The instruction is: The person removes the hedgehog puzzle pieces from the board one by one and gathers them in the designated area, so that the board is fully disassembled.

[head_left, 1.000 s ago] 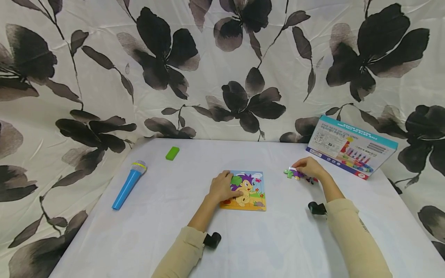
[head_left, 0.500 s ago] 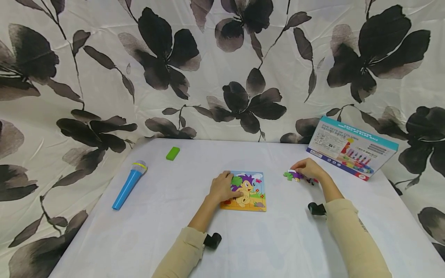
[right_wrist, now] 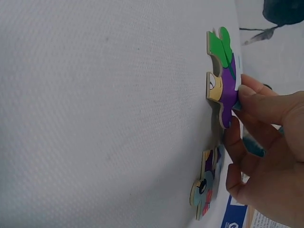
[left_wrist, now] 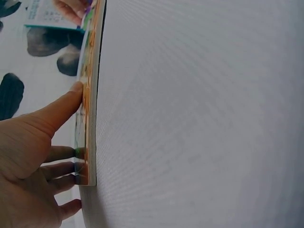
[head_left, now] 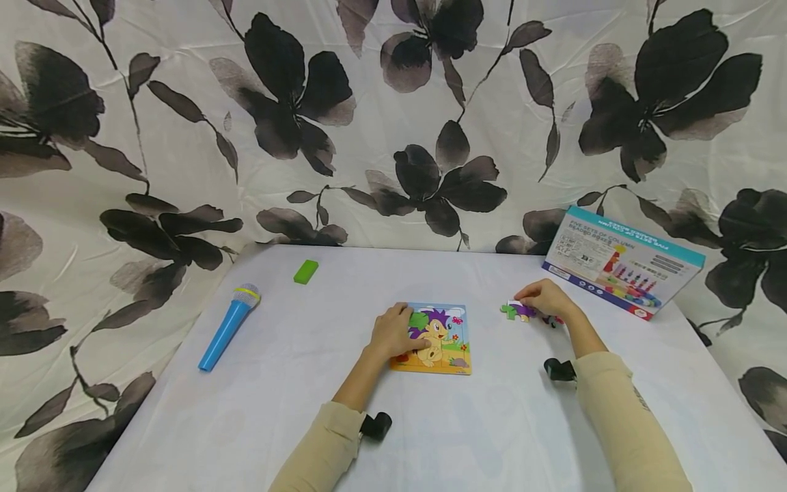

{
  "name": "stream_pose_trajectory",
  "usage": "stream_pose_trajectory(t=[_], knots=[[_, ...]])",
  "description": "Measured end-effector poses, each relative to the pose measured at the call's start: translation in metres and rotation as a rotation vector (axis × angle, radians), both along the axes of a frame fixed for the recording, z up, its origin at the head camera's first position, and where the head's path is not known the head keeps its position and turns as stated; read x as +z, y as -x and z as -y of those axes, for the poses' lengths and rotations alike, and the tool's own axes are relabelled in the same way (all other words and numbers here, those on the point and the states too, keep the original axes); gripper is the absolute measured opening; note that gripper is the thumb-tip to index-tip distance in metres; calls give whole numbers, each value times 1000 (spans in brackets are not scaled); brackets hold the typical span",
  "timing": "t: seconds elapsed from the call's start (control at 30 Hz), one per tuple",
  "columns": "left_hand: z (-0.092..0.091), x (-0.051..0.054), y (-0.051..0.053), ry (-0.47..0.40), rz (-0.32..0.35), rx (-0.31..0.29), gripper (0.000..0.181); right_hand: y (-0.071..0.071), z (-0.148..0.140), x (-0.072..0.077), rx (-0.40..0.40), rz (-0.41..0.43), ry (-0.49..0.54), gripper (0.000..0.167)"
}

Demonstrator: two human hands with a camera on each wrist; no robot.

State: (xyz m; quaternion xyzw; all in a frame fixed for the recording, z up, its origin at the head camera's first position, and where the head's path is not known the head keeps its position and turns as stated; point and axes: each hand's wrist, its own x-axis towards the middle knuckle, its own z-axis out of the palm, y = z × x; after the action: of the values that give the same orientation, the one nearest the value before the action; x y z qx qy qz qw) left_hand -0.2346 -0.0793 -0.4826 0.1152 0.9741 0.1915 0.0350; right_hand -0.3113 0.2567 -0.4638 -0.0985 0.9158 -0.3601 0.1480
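Note:
A square jigsaw puzzle with a purple-haired cartoon animal lies on the white table. My left hand rests on its left side, fingers straight and thumb on the picture. In the left wrist view, the thumb presses on the face of the puzzle near its edge. To the right, my right hand pinches a green and purple puzzle piece by its edge. Another puzzle piece, partly blue and pink, lies beneath the curled fingers. In the head view my right hand partly covers it.
A toy microphone, blue with a grey head, lies at the left. Near the back edge is a green block. A printed box leans at the back right, before a floral cloth.
My right hand has shifted the green and purple piece very slightly to the left and nearer. My left hand stays in place on the puzzle.

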Motion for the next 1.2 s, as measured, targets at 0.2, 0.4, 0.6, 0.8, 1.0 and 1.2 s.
stream_pose_trajectory(t=[0.2, 0.4, 0.6, 0.8, 1.0, 1.2], knots=[[0, 0, 0, 4, -4, -6, 80, 1, 0, -1, -7, -12, -15, 22], [1, 0, 0, 10, -6, -2, 80, -3, -1, -4, -61, -64, 27, 26], [1, 1, -1, 25, -12, -5, 80, -9, -8, -7, -156, -147, 137, 32], [0, 2, -1, 23, -11, -8, 81, -20, -17, -3, -304, -138, 255, 41], [0, 2, -1, 9, -12, -1, 80, -27, -10, -3, -301, -200, 222, 37], [0, 2, -5, 13, -19, 17, 78, -30, 25, -8, -190, -302, 240, 32]])
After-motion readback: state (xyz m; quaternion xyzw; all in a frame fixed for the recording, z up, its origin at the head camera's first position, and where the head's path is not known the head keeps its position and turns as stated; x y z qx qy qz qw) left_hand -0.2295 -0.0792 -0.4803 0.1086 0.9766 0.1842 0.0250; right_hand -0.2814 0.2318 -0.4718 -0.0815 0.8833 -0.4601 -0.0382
